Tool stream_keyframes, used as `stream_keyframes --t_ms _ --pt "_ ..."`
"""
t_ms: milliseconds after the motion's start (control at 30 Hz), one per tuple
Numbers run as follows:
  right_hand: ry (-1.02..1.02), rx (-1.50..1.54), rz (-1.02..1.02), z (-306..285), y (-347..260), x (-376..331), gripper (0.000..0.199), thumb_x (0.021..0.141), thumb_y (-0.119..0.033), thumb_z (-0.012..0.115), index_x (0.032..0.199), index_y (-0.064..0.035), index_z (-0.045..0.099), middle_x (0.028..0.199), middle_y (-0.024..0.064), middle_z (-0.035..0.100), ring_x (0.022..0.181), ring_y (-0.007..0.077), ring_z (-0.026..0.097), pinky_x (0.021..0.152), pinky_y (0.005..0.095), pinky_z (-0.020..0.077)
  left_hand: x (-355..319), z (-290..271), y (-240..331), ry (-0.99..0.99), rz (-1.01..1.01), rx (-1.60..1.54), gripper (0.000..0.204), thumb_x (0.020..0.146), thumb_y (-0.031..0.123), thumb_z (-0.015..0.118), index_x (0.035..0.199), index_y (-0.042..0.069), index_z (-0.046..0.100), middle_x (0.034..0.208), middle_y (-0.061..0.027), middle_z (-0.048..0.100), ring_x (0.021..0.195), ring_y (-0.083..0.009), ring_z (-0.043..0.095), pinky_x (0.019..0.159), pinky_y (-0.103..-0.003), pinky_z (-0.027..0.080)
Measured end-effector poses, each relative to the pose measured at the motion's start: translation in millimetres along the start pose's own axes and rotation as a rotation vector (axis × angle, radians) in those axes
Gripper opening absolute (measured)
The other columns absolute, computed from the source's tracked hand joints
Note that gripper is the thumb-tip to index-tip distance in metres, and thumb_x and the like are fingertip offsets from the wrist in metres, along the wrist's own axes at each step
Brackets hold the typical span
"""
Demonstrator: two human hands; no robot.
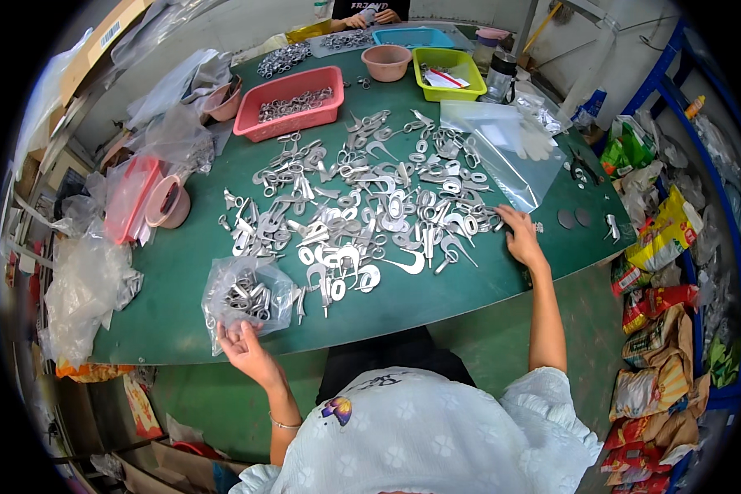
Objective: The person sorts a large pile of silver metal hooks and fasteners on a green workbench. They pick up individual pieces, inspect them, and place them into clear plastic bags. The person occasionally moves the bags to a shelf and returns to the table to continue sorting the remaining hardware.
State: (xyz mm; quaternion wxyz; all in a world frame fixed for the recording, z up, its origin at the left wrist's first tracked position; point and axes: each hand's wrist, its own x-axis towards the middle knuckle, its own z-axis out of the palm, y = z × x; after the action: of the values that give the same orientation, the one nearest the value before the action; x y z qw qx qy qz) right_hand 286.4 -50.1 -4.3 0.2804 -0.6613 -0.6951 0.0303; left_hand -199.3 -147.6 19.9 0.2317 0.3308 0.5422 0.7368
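Note:
A wide pile of small silver metal parts [370,206] covers the middle of the green table [173,272]. My left hand [243,346] is at the table's near edge, palm up, gripping the lower edge of a clear plastic bag [247,292] that holds several of the metal parts. My right hand [519,235] reaches out to the right end of the pile, its fingers down on the parts there; whether it has one pinched is hidden.
An empty clear bag [502,152] lies right of the pile. A red tray of parts [292,100], a pink bowl [385,62], a green bin [449,72] and a blue tray [412,37] stand at the back, near another person's hands [370,16]. Crumpled plastic bags [86,288] sit at left.

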Motion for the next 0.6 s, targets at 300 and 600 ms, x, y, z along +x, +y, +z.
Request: stream_keyframes --t_ms 300,600 --pt "-0.144 0.020 -0.006 6.3 -3.0 9.7 0.040 0.070 -0.005 0.065 0.110 -0.0071 0.057 0.093 0.0100 0.049 0.093 0.0276 0.046 0.085 0.0371 0.0343 -0.4 -4.5 -1.8 -0.012 0.004 0.009 0.049 0.089 0.002 0.050 0.132 -0.004 0.027 0.096 -0.0079 0.051 0.082 -0.0112 0.051 0.074 -0.027 0.048" --pt "-0.200 0.091 0.035 -5.2 -15.6 2.1 0.026 0.072 -0.011 0.068 0.088 0.0028 0.054 0.090 0.0135 0.049 0.090 0.0304 0.046 0.080 0.0374 0.0375 -2.1 0.0 3.4 0.005 -0.002 0.018 0.050 0.088 0.003 0.052 0.131 -0.004 0.028 0.095 -0.0081 0.052 0.080 -0.0111 0.051 0.072 -0.025 0.047"
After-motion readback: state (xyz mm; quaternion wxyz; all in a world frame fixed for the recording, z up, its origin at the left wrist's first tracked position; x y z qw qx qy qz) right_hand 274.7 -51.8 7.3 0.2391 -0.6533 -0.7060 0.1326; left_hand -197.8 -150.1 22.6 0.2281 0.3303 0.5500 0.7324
